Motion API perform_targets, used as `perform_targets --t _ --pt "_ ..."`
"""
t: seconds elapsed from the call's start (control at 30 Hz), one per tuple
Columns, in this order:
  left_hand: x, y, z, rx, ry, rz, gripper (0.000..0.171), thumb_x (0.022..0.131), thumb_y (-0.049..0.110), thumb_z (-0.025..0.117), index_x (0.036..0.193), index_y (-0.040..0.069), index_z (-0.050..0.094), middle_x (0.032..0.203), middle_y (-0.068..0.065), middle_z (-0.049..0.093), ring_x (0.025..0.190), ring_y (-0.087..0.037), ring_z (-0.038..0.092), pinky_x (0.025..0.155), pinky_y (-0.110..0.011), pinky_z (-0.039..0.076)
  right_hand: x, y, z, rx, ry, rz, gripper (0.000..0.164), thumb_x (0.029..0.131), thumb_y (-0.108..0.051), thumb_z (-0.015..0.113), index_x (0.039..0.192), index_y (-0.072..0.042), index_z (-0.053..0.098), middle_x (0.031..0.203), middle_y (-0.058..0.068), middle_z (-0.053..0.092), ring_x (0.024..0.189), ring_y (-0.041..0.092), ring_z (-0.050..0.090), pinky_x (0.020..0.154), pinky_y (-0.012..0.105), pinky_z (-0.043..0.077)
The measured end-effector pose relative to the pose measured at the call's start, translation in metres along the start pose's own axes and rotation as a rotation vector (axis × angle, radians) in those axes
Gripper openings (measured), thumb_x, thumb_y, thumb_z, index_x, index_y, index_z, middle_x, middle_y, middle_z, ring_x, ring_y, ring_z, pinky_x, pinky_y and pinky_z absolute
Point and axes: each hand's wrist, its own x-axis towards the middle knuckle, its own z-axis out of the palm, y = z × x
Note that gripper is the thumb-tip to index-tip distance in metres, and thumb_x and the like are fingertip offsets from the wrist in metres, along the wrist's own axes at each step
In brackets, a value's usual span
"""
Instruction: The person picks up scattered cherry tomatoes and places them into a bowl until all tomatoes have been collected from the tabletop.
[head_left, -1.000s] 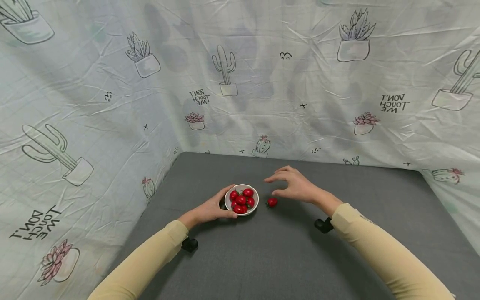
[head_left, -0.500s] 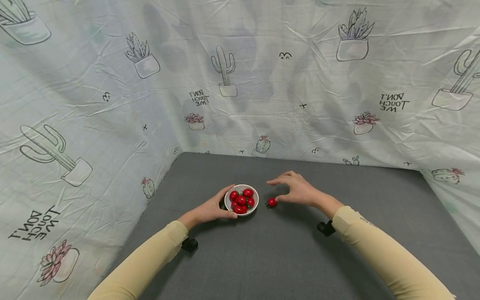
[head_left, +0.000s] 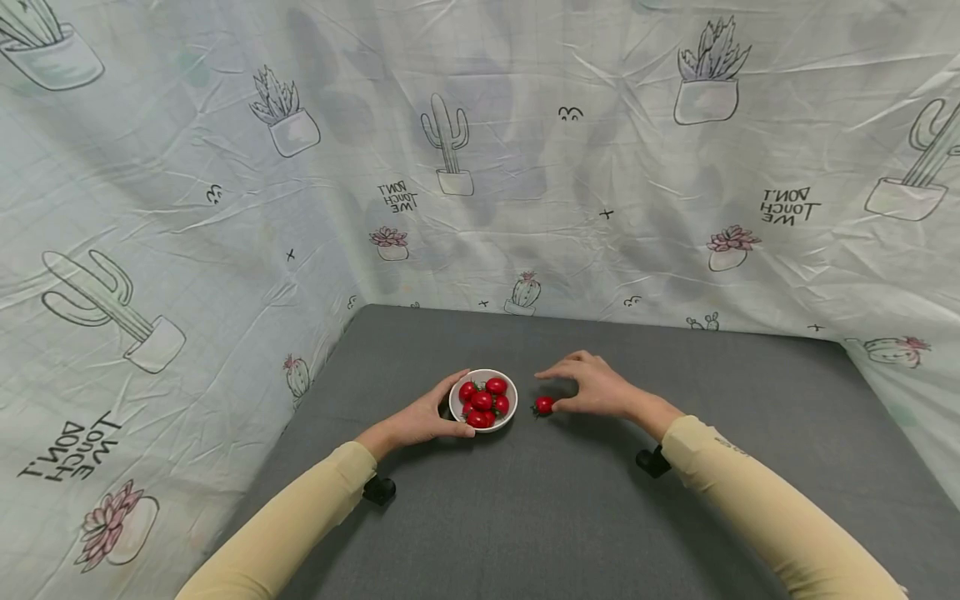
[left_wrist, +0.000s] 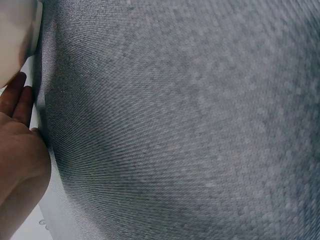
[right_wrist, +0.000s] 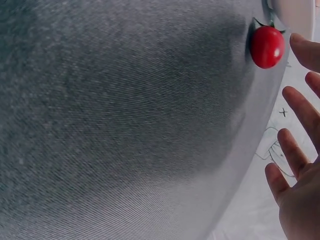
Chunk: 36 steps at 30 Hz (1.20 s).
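Observation:
A small white bowl point(head_left: 455, 412) holding several red cherry tomatoes point(head_left: 482, 401) sits on the dark grey table. My left hand point(head_left: 420, 419) holds its left side, thumb at the near rim and fingers around the far side. The left wrist view catches only part of the bowl point(left_wrist: 15, 40) and some fingers. One loose cherry tomato point(head_left: 543, 406) with a green stem lies right of the bowl. Over it is my right hand point(head_left: 596, 387), thumb close to the fruit and fingers spread apart. In the right wrist view a small gap shows between the tomato point(right_wrist: 267, 47) and the fingertips point(right_wrist: 297, 42).
Grey cloth covers the table point(head_left: 480, 517). A pale curtain point(head_left: 525, 167) printed with cacti hangs behind the table and along its left side. Black wrist-camera mounts point(head_left: 380, 490) sit under both sleeves.
My right hand has come down and slightly nearer toward the loose tomato, and its fingers have lowered. The left hand and the bowl have stayed put.

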Motion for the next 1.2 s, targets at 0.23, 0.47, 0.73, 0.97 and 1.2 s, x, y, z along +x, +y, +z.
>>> perform_targets --t 0.23,0.47,0.73,0.97,1.2 --pt "0.0 0.0 0.0 0.008 0.011 -0.008 0.104 0.081 0.043 0.088 0.162 0.037 0.023 0.166 0.002 0.023 0.152 -0.021 0.019 0.119 -0.057 0.02 -0.001 0.003 0.008 -0.015 -0.023 -0.023 0.054 0.089 -0.032 0.082 0.14 -0.024 0.066 0.138 0.0 0.062 0.131 0.032 0.044 0.106 0.062 0.032" --pt "0.001 -0.001 0.001 0.006 0.008 -0.008 0.104 0.081 0.042 0.088 0.162 0.038 0.023 0.165 0.003 0.024 0.152 -0.021 0.019 0.119 -0.057 0.02 -0.001 0.006 0.013 -0.024 -0.04 -0.029 0.053 0.089 -0.032 0.082 0.14 -0.025 0.066 0.138 -0.001 0.062 0.131 0.032 0.044 0.106 0.063 0.031" --pt "0.0 -0.001 0.001 0.0 0.006 -0.011 0.103 0.081 0.042 0.088 0.162 0.038 0.023 0.165 0.002 0.023 0.152 -0.021 0.019 0.119 -0.058 0.02 -0.001 0.006 0.015 -0.032 -0.037 -0.009 0.05 0.09 -0.031 0.081 0.137 -0.024 0.068 0.135 0.0 0.064 0.13 0.032 0.045 0.107 0.064 0.03" --pt "-0.001 0.001 0.001 0.006 0.012 -0.018 0.104 0.081 0.043 0.088 0.162 0.037 0.023 0.166 0.002 0.023 0.153 -0.022 0.018 0.119 -0.058 0.02 0.0 0.007 0.018 -0.037 -0.039 0.003 0.047 0.09 -0.032 0.081 0.135 -0.024 0.07 0.133 -0.003 0.066 0.128 0.031 0.047 0.107 0.062 0.032" --pt "-0.001 0.002 0.001 0.005 0.015 -0.019 0.104 0.081 0.043 0.088 0.162 0.037 0.023 0.166 0.002 0.022 0.153 -0.022 0.017 0.119 -0.059 0.019 0.0 0.008 0.019 -0.043 -0.035 -0.006 0.045 0.091 -0.033 0.08 0.134 -0.022 0.071 0.131 -0.002 0.067 0.127 0.032 0.048 0.104 0.063 0.034"
